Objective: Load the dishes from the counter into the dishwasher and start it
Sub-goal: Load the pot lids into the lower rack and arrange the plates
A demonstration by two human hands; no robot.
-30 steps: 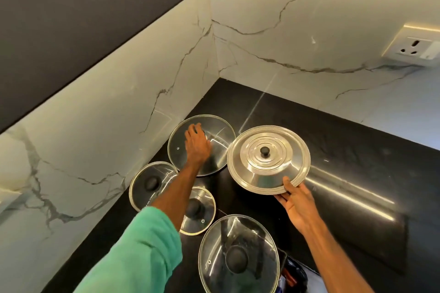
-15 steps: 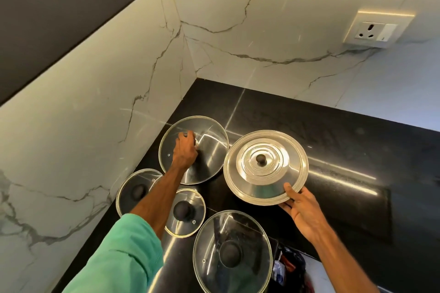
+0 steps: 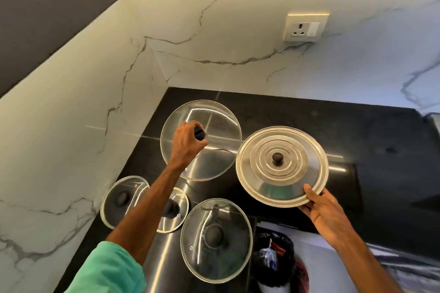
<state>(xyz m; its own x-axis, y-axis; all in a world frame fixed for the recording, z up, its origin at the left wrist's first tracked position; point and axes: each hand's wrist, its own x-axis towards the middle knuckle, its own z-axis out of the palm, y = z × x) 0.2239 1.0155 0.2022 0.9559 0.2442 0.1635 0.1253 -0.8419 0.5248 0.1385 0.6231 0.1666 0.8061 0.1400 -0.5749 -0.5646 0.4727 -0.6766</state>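
Our left hand (image 3: 188, 141) had its fingers curled round the black knob (image 3: 199, 133) of the far glass lid (image 3: 216, 123), over the far left corner of the counter (image 3: 381, 135). Our right hand (image 3: 326, 213) pinched the steel lid (image 3: 292, 173), just right of it, by its near rim, thumb on top (a thin hold for a wide disc). We feared it might tip from that pinch, or the two neighbouring rims knock and chip the glass.

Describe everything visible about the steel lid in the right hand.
The steel lid is round, shiny metal by its look, with stepped concentric rings around a small dark knob. Knob-up and slightly tilted, it hangs over the black counter. The right hand pinches its near rim, thumb on top.
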